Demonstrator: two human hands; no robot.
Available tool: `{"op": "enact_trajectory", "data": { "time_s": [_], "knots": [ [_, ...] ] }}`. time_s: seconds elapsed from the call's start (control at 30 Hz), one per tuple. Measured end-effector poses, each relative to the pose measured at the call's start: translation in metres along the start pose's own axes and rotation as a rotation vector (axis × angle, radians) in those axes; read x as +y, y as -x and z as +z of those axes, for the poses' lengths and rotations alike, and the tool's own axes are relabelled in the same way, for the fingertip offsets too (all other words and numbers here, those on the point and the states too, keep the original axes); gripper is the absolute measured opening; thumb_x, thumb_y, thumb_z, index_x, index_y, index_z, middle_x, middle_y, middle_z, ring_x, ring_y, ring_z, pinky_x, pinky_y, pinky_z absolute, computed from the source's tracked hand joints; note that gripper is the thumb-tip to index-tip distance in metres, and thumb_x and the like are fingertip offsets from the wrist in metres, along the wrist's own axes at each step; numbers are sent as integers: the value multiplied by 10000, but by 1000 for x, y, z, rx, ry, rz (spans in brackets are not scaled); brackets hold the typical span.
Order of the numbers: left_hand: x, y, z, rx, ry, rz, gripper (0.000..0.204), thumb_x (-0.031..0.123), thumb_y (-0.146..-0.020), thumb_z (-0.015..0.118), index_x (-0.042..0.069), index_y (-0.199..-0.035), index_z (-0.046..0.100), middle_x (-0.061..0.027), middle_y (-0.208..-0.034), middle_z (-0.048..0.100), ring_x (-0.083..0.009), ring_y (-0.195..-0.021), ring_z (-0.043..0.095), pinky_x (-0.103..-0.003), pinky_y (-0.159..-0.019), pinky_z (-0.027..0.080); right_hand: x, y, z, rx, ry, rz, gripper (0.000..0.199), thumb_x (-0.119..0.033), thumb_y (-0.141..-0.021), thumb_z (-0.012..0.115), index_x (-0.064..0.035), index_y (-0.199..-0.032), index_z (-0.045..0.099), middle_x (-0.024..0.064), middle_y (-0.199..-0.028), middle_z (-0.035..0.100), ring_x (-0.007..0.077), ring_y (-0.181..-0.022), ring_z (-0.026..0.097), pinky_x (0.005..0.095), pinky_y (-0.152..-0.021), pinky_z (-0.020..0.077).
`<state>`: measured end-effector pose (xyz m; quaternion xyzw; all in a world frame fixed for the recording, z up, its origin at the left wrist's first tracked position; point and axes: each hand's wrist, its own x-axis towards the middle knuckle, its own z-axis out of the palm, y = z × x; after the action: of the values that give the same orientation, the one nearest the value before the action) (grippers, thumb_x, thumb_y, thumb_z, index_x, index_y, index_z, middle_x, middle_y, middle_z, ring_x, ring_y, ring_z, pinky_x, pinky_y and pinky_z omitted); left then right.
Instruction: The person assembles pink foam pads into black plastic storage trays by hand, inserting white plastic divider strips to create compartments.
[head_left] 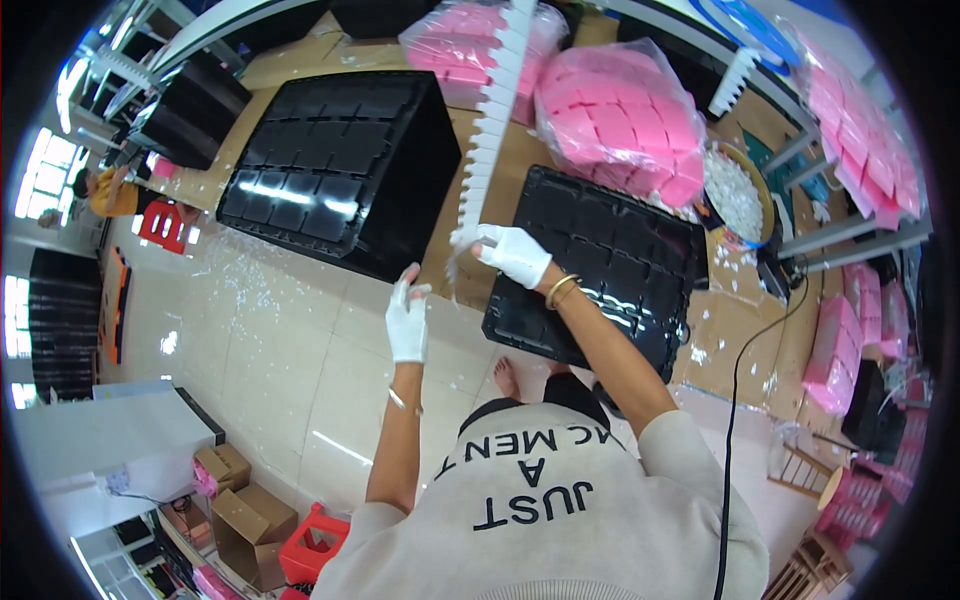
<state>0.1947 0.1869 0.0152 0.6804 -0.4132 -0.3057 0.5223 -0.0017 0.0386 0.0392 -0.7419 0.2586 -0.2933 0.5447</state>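
My left hand [407, 322], in a white glove with bare fingertips, is raised in front of the big stack of black plastic trays [320, 160]. Its fingers are apart and it holds nothing. A long white strip with a toothed edge [492, 115] hangs down from above, between that stack and a pink bundle. My right hand [513, 256], gloved the same way, pinches the strip's lower end with thumb and fingers. A thin whitish scrap [453, 268] dangles just below. Under my right forearm lies a lower black tray [610, 260], lid-like and ribbed.
Pink foam blocks in clear plastic [620, 115] lie beyond the tray. A round container of white bits [735, 195] stands right. A black cable [735, 400] runs down beside me. Cardboard boxes [250, 520] and a red stool [312, 545] are lower left. Another person [112, 192] is far left.
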Motion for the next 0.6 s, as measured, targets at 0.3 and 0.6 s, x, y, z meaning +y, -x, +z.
{"op": "enact_trajectory", "data": {
  "time_s": [0.3, 0.6],
  "knots": [
    [36, -4, 17, -974, 62, -221, 322, 66, -861, 708, 16, -1176, 665, -44, -1007, 710, -100, -877, 622, -263, -790, 510, -23, 33, 23, -188, -923, 210, 365, -426, -981, 582, -99, -820, 581, 10, -790, 594, 139, -770, 579, 301, -817, 496],
    [45, 52, 31, -918, 538, -491, 444, 370, -1045, 459, -21, -1116, 658, -80, -923, 715, -102, -789, 652, -226, -663, 496, -8, 59, 18, 28, -1086, 360, 173, -239, -957, 626, -100, -860, 593, -9, -835, 570, 136, -810, 593, 351, -939, 525]
  ]
}}
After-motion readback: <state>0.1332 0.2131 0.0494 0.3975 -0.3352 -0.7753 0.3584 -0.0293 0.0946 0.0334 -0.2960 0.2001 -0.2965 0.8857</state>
